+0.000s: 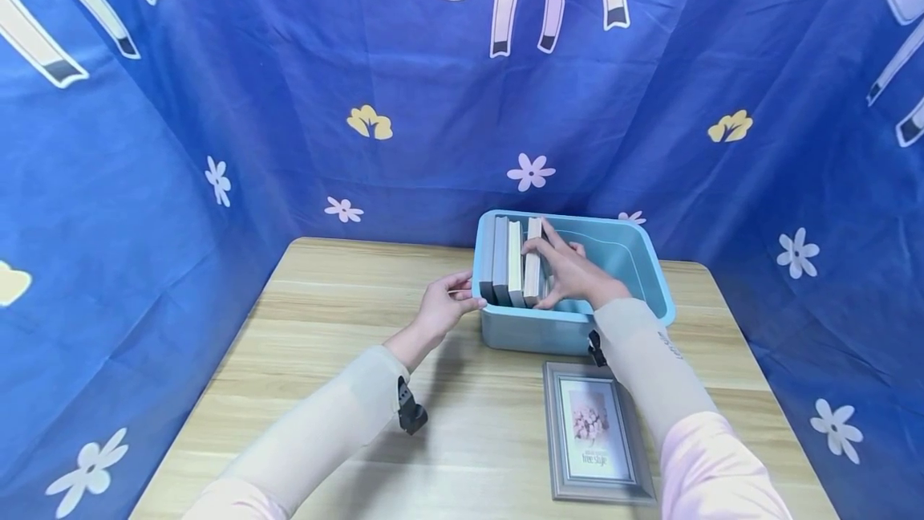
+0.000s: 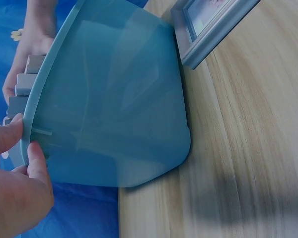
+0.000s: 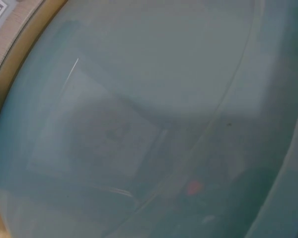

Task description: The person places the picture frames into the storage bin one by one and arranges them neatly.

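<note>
A light blue plastic bin (image 1: pixel 552 327) stands at the back of the table, with several books (image 1: pixel 500 263) upright in a row at its left end. My right hand (image 1: pixel 573 270) reaches into the bin and grips the rightmost book (image 1: pixel 532 263), its fingers spread over the top edge and thumb low at the near end. A narrow gap parts this book from the cream-edged one to its left. At the near left corner, my left hand (image 2: pixel 20 173) pinches the bin's rim (image 2: pixel 37 99) between thumb and fingers. The right wrist view shows mostly the inner wall (image 3: pixel 154 74) of the bin.
A grey picture frame (image 1: pixel 554 440) with a pink flower print lies face up in front of the bin, partly under the right forearm. Wood-patterned tabletop (image 1: pixel 325 327) extends to the left. A blue patterned curtain (image 1: pixel 447 143) hangs close behind the bin.
</note>
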Available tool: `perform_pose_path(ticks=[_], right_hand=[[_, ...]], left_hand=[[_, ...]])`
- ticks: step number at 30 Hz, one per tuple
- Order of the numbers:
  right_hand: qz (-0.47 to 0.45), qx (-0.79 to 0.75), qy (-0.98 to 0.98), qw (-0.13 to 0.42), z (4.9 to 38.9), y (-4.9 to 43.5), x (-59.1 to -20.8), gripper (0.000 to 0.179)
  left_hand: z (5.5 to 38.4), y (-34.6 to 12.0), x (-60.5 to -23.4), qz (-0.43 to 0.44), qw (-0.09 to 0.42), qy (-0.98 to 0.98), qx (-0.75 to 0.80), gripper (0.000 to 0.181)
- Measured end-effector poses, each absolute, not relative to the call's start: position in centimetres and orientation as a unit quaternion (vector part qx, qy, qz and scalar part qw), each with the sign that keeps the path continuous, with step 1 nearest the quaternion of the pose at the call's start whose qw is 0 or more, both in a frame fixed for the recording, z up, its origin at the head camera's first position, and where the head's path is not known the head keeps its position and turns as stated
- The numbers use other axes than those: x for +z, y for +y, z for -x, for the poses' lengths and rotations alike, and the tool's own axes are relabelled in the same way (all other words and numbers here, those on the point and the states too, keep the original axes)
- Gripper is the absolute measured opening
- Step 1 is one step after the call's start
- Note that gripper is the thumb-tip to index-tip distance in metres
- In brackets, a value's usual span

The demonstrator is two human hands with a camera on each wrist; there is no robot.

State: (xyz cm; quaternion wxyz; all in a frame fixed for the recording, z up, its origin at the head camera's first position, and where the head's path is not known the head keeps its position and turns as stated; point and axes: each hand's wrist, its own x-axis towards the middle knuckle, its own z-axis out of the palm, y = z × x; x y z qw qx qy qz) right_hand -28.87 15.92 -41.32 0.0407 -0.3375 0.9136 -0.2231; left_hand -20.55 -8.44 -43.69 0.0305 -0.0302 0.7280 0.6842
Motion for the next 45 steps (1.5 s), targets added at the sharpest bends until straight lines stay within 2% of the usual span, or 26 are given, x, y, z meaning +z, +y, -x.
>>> perform_pose_path(ticks=[8, 15, 32, 45], right_hand=[[0.346, -0.243, 0.905, 0.047, 28.8, 16.1, -41.6, 0.089], [0.388, -0.266, 0.882, 0.037, 29.1, 15.8, -42.3, 0.085], [0.342, -0.287, 0.894, 0.044, 28.6, 16.4, -42.0, 0.089], [0.305, -0.306, 0.902, 0.0, 27.1, 17.5, -40.6, 0.095]], left_hand=[[20.6, -8.5, -44.0, 0.035, 0.032, 0.727, 0.685, 0.06], [20.6, -8.2, -44.0, 0.027, 0.032, 0.728, 0.685, 0.059], [20.7, -8.0, -44.0, 0.027, 0.033, 0.723, 0.69, 0.059], [20.8, -8.5, -44.2, 0.029, 0.033, 0.727, 0.685, 0.06]])
